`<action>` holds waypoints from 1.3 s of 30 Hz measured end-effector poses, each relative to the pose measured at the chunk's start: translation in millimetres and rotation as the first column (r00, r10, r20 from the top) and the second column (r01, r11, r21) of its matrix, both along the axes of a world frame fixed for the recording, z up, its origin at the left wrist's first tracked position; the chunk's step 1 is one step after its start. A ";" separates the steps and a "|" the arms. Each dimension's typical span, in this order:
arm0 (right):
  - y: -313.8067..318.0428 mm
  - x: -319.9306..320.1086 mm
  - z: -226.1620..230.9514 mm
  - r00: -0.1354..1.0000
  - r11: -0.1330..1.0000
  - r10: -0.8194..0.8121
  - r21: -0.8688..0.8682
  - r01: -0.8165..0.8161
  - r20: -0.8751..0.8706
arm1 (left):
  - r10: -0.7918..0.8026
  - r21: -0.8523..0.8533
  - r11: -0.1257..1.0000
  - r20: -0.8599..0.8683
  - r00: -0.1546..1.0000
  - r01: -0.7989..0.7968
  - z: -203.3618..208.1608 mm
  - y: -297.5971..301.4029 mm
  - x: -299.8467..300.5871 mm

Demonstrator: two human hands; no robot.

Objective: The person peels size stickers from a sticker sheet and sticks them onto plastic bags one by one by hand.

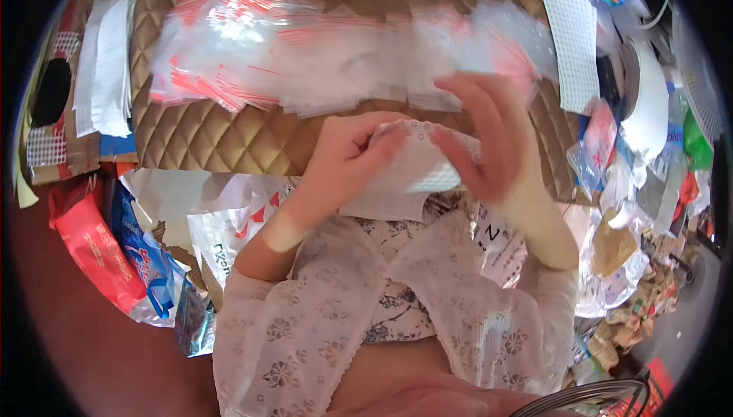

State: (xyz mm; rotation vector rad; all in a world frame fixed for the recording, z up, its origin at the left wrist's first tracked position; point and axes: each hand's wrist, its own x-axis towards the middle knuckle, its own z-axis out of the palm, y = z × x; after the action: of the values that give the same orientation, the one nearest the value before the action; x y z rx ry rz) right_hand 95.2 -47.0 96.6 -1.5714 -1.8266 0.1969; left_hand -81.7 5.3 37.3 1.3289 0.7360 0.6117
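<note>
My left hand [340,161] is closed on the left side of a white sheet [431,169] covered with rows of small printed marks, like a sticker sheet. The sheet bends over its top edge and is held at the near edge of the table. My right hand [492,138], smeared by motion, hovers over the sheet's right side. Its thumb and fingers are spread apart, and I cannot make out anything between them. Beyond both hands, overlapping clear zip bags [328,54] with red strips cover much of the table. Another pale sheet [385,206] shows below the held one, near my lap.
The table has a brown quilted cover [221,138]. Dotted white sheets [569,43] lie at its right, and a stack of white sheets [107,74] at its left. Red bags [95,245] and blue packaging [141,253] stand at the lower left. Mixed wrappers [634,287] crowd the right.
</note>
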 end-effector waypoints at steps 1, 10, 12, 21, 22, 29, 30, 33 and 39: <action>7.4 5.1 -6.2 1.000 1.000 -0.009 -0.010 0.009 0.001 | -0.009 -0.010 1.000 0.001 1.000 0.009 1.7 -1.8 -1.7; 28.3 13.3 -27.0 0.901 0.875 0.226 -0.330 -0.355 -0.371 | 0.011 -0.029 1.000 -0.025 1.000 -0.011 -1.0 12.0 -3.6; 29.4 10.4 -27.1 0.912 0.869 0.240 -0.346 -0.355 -0.333 | -0.051 -0.047 0.998 -0.066 0.997 0.048 -5.6 14.9 -7.2; 29.4 -2.9 -30.2 0.768 0.781 0.619 -0.235 -0.579 0.164 | 0.017 -0.108 0.994 -0.166 0.986 -0.035 -16.4 28.5 -29.5; 38.4 3.7 -29.4 0.830 0.808 0.557 -0.220 -0.547 -0.022 | 0.032 -0.117 0.992 -0.164 0.986 -0.051 -18.0 28.7 -28.9; 141.8 9.7 -66.6 0.898 0.786 0.351 -0.437 -0.437 -0.266 | 0.292 0.852 0.412 -0.459 0.839 0.323 -47.3 30.2 0.3; 142.8 2.8 -63.6 0.896 0.782 0.351 -0.442 -0.440 -0.270 | 0.282 0.854 0.416 -0.448 0.848 0.312 -48.7 30.8 0.4; 142.4 -7.0 -54.7 0.956 0.781 0.272 -0.554 -0.288 -0.113 | 0.284 0.858 0.424 -0.430 0.857 0.290 -47.0 30.3 -0.4; 158.9 -8.8 -57.5 0.857 0.716 0.508 -0.514 -0.472 -0.079 | 0.254 0.870 0.430 -0.374 0.892 0.242 -54.9 31.7 -0.3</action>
State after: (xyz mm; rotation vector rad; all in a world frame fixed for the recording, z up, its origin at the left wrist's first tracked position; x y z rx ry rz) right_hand 86.4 111.9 39.1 -1.3818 -2.3562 0.9724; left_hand -82.0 37.0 -17.6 2.5935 0.8057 0.7469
